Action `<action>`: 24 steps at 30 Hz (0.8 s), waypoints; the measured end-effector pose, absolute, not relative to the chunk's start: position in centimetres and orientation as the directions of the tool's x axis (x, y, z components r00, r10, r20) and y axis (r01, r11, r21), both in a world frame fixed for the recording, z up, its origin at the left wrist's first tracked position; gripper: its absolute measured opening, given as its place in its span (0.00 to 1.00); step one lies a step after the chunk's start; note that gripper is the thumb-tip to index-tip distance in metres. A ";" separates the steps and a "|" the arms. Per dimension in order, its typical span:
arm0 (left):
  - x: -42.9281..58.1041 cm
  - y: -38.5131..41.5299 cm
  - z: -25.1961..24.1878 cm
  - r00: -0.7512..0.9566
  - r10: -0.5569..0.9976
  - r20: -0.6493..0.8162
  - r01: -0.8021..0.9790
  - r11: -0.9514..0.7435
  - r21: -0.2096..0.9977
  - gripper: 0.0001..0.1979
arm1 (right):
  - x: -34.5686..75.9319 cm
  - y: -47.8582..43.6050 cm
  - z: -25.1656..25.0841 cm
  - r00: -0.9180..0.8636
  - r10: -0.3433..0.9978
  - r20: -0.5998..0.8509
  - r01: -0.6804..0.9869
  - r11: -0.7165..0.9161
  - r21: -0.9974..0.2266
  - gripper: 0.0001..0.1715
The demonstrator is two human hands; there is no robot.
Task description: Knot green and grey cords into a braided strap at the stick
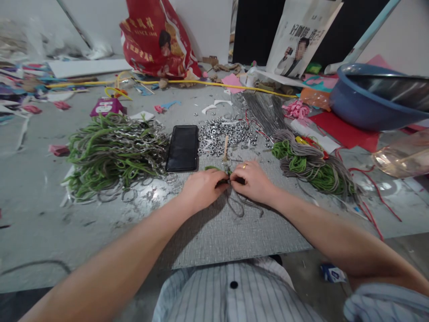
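On the desk [214, 239], the left hand [203, 188] and right hand [255, 181] meet, fingers closed on a green-and-grey cord [237, 205], its gripped middle hidden between the fingertips.

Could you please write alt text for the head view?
The person's left hand and right hand pinch a green and grey cord on a grey table. Beyond lie a black phone, small silver nuts and heaped cords.

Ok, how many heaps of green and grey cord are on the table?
2. A big heap left of the black phone; a smaller heap right of the right hand. Clutter may hide more.
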State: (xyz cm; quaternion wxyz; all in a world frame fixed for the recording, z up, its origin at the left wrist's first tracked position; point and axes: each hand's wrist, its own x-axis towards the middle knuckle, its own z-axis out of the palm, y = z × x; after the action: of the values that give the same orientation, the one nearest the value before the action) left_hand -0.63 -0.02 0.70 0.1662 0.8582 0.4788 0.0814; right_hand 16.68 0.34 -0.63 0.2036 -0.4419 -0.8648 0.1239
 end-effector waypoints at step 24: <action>-0.7 0.0 0.2 0.506 0.863 0.012 0.786 -0.466 0.406 0.10 | 17.4 0.7 -0.8 -0.568 0.791 0.229 0.689 0.608 -0.393 0.10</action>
State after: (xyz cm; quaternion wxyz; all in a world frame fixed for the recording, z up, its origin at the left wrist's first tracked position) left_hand -0.73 -0.04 0.23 0.1771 0.8494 0.4853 0.1082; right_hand 17.39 0.69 -0.78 0.1937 -0.4227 -0.8756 0.1309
